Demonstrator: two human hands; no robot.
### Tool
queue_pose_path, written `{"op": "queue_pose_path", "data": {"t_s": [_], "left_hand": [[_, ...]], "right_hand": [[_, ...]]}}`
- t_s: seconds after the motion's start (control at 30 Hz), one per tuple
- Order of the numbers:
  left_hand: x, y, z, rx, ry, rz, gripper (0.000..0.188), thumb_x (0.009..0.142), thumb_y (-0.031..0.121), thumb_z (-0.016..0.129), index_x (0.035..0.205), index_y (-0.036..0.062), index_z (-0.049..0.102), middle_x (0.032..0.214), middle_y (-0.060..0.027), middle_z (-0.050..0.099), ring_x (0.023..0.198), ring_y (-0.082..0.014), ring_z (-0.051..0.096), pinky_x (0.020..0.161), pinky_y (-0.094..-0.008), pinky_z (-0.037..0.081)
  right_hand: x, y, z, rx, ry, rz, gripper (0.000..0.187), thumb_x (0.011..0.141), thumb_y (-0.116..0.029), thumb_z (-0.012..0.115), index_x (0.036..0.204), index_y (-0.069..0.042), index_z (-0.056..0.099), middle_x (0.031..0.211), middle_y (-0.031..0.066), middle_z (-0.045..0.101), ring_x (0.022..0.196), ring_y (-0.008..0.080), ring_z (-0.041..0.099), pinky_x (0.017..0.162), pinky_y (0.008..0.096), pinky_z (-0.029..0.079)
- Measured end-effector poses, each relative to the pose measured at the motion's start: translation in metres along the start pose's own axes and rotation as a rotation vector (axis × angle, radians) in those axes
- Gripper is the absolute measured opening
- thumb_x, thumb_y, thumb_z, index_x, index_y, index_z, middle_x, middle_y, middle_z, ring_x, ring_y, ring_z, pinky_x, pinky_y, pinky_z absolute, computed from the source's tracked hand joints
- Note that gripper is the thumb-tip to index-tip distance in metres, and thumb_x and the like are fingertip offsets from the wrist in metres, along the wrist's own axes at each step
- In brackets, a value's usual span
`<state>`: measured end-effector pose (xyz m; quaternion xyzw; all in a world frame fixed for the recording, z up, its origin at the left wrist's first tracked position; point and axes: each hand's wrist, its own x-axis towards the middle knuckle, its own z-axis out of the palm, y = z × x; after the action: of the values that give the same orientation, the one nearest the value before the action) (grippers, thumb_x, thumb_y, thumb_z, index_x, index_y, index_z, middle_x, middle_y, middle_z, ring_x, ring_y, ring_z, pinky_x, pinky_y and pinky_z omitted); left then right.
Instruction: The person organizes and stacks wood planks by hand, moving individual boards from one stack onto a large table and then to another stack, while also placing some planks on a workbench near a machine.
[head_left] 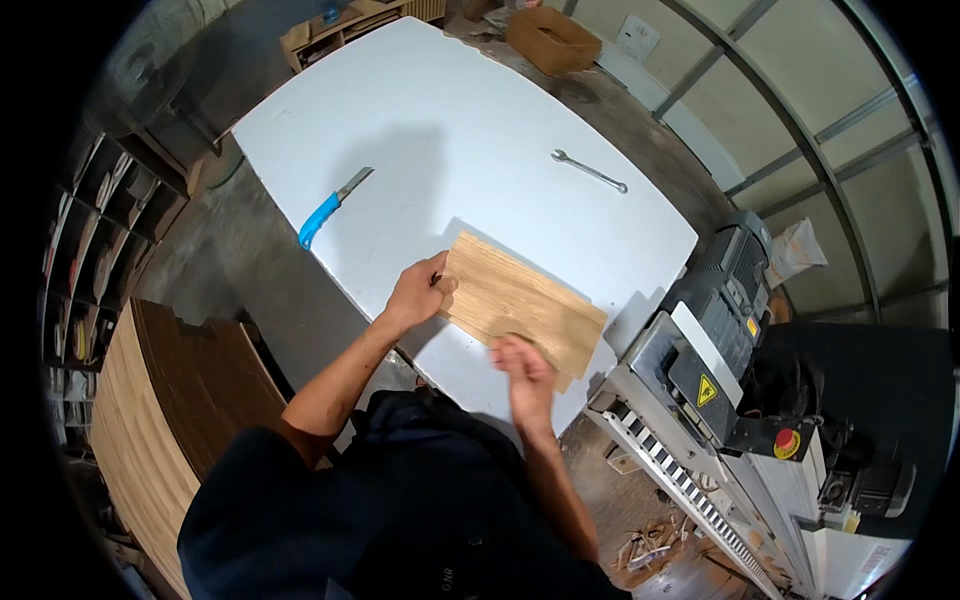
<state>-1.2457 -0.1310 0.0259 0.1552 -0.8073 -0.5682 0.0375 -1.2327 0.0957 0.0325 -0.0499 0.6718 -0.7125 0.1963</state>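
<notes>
A light wooden board [500, 280] lies near the front edge of the white table [350, 110], with a strip of wood showing beneath its near right corner. My left hand [422, 292] grips the board's left end, fingers closed on its edge. Something small and dark shows at those fingers; I cannot make out what it is. Over the board's near edge is my right hand [525, 372], smeared by motion. Whether it holds anything is hidden in the blur. A blue-handled knife [322, 218] lies at the table's left edge, and a metal wrench [590, 172] rests toward the right.
At the right stands a grey machine [700, 380] with a motor and a red stop button [787, 443], close to the table corner. Stacked wooden panels [145, 420] are at the left, near shelves [100, 220]. A cardboard box [552, 40] sits beyond the table.
</notes>
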Motion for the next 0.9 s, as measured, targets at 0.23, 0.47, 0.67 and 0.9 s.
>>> {"op": "queue_pose_path", "data": {"t_s": [0.23, 0.47, 0.67, 0.9], "left_hand": [[0.036, -0.052, 0.011, 0.025, 0.004, -0.068, 0.037, 0.08, 0.026, 0.063, 0.101, -0.0041, 0.062, 0.076, -0.0188, 0.061, 0.08, -0.0309, 0.06, 0.074, -0.0382, 0.048], [0.031, -0.04, 0.004, -0.233, -0.05, -0.16, 0.041, 0.079, 0.031, 0.065, 0.098, -0.0056, 0.063, 0.087, -0.0195, 0.067, 0.081, -0.029, 0.064, 0.077, -0.0362, 0.05], [0.037, -0.07, 0.012, 0.179, -0.109, -0.198, 0.053, 0.075, 0.045, 0.061, 0.099, -0.0023, 0.064, 0.111, -0.0264, 0.058, 0.109, -0.0402, 0.052, 0.093, -0.0506, 0.04], [0.044, -0.04, 0.033, 0.211, 0.044, -0.211, 0.042, 0.066, 0.026, 0.071, 0.094, -0.005, 0.066, 0.1, -0.0258, 0.063, 0.099, -0.0382, 0.059, 0.085, -0.0431, 0.048]], "right_hand": [[0.012, 0.034, -0.098, -0.809, 0.651, -0.376, 0.036, 0.091, -0.021, 0.057, 0.119, 0.002, 0.054, 0.116, 0.0133, 0.059, 0.104, 0.022, 0.055, 0.09, 0.0309, 0.043], [0.012, 0.019, -0.072, -0.382, 0.364, 0.06, 0.03, 0.092, -0.01, 0.046, 0.116, 0.004, 0.055, 0.1, 0.0102, 0.063, 0.09, 0.0153, 0.055, 0.082, 0.0286, 0.043], [0.016, 0.063, -0.114, -0.14, 0.058, 0.151, 0.043, 0.091, -0.019, 0.048, 0.125, 0.006, 0.046, 0.115, 0.0183, 0.057, 0.1, 0.0272, 0.058, 0.085, 0.0373, 0.047], [0.013, 0.037, -0.109, -0.129, 0.159, 0.123, 0.021, 0.087, -0.019, 0.06, 0.076, -0.003, 0.056, 0.061, 0.0085, 0.053, 0.052, 0.0201, 0.049, 0.048, 0.0334, 0.044]]}}
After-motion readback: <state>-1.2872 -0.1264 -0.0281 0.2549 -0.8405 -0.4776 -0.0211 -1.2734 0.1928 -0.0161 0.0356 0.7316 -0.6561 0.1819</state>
